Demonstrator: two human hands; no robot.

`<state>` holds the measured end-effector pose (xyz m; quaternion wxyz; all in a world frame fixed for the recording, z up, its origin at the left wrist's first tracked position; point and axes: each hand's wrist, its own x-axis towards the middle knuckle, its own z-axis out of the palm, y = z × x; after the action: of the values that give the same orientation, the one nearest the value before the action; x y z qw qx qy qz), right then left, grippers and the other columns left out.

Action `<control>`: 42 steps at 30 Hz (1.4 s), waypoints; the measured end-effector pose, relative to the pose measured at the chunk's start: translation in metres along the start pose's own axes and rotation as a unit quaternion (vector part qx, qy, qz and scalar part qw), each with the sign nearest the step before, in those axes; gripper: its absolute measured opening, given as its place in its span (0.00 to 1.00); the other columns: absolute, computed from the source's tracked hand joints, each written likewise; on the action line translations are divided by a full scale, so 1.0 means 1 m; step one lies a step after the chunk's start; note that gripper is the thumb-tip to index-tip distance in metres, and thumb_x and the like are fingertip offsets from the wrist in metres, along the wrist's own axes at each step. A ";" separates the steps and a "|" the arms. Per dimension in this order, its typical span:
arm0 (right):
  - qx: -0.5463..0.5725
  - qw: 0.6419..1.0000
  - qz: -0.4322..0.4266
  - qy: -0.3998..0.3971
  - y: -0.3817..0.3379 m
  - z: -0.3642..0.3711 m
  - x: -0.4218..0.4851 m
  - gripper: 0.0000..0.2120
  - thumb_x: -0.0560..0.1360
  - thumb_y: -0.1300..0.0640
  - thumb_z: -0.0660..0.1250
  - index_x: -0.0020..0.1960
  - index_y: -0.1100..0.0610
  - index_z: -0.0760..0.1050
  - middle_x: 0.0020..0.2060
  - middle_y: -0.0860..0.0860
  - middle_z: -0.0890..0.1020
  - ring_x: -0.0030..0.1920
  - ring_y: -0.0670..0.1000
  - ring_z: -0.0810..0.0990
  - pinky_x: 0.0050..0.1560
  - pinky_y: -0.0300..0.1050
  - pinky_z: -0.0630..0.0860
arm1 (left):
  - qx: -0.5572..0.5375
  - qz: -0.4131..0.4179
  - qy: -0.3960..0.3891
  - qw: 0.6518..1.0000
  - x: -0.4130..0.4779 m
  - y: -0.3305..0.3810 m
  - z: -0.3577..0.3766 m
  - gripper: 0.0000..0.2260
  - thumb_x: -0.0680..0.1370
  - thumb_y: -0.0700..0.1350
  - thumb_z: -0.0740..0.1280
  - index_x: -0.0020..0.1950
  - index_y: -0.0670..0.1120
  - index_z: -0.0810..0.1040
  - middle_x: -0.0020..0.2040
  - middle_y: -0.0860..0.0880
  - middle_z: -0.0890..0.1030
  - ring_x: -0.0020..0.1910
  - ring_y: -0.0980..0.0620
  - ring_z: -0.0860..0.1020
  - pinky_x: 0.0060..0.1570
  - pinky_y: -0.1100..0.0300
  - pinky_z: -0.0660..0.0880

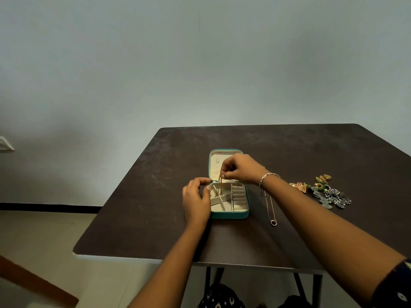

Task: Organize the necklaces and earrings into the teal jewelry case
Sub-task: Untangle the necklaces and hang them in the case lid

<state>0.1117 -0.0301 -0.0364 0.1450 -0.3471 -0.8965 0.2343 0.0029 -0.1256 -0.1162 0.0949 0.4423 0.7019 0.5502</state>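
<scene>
The teal jewelry case (229, 215) lies open in the middle of the dark table, its cream lid standing up at the back. My right hand (242, 168) hovers over the case and pinches a gold chain necklace (219, 185), which hangs down into the back left compartment. My left hand (195, 200) grips the left wall of the case, thumb curled over the rim. A thin silver necklace (270, 207) with a small pendant lies on the table right of the case, partly under my right wrist.
A heap of earrings (322, 190), gold, green and silver-grey, lies at the table's right side. The dark table (144, 218) ends close to me at its front edge. A grey wall stands behind it, floor to the left.
</scene>
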 end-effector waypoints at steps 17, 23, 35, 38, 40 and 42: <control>0.160 0.986 -0.019 0.039 -0.010 -0.038 -0.010 0.03 0.73 0.63 0.66 0.42 0.60 0.77 0.34 0.49 0.78 0.35 0.44 0.76 0.36 0.35 0.73 | -0.132 0.003 -0.146 0.980 0.042 0.041 -0.012 0.06 0.71 0.35 0.70 0.40 0.46 0.81 0.38 0.48 0.82 0.40 0.55 0.80 0.43 0.63 0.76; 0.309 0.950 0.011 0.037 -0.006 -0.040 -0.019 0.06 0.74 0.64 0.63 0.39 0.59 0.75 0.37 0.54 0.81 0.40 0.48 0.81 0.38 0.36 0.76 | -0.134 0.018 -0.134 0.982 0.047 0.053 -0.019 0.05 0.72 0.36 0.69 0.46 0.39 0.82 0.40 0.46 0.82 0.34 0.62 0.78 0.30 0.74 0.69; 0.446 0.889 0.093 0.039 0.009 -0.040 -0.035 0.06 0.75 0.61 0.62 0.40 0.60 0.74 0.29 0.54 0.71 0.26 0.48 0.73 0.30 0.37 0.77 | -0.182 -0.005 -0.135 0.974 0.061 0.079 -0.039 0.05 0.76 0.39 0.65 0.41 0.46 0.79 0.37 0.50 0.82 0.33 0.63 0.79 0.36 0.64 0.71; 0.441 0.891 0.104 0.036 0.017 -0.039 -0.040 0.05 0.75 0.60 0.63 0.41 0.60 0.75 0.27 0.51 0.71 0.24 0.45 0.70 0.30 0.37 0.76 | -0.189 -0.013 -0.128 0.973 0.064 0.082 -0.042 0.05 0.76 0.40 0.65 0.41 0.46 0.78 0.36 0.49 0.81 0.33 0.60 0.79 0.37 0.63 0.72; 0.435 0.893 0.110 0.034 0.022 -0.039 -0.043 0.05 0.75 0.60 0.64 0.41 0.60 0.75 0.23 0.48 0.72 0.23 0.44 0.69 0.32 0.39 0.76 | -0.196 -0.017 -0.121 0.973 0.065 0.083 -0.043 0.05 0.76 0.40 0.65 0.41 0.45 0.78 0.36 0.48 0.80 0.35 0.56 0.79 0.38 0.61 0.73; 0.436 0.892 0.118 0.033 0.026 -0.039 -0.047 0.04 0.74 0.61 0.64 0.41 0.59 0.75 0.21 0.46 0.73 0.22 0.43 0.69 0.32 0.40 0.76 | -0.204 -0.021 -0.115 0.972 0.067 0.084 -0.044 0.04 0.76 0.40 0.65 0.41 0.45 0.77 0.35 0.47 0.79 0.35 0.55 0.79 0.38 0.60 0.74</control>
<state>0.1757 -0.0332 -0.0215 0.2830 -0.3597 -0.6515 0.6051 -0.0205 -0.1071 -0.0037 0.2749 0.4587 0.5682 0.6254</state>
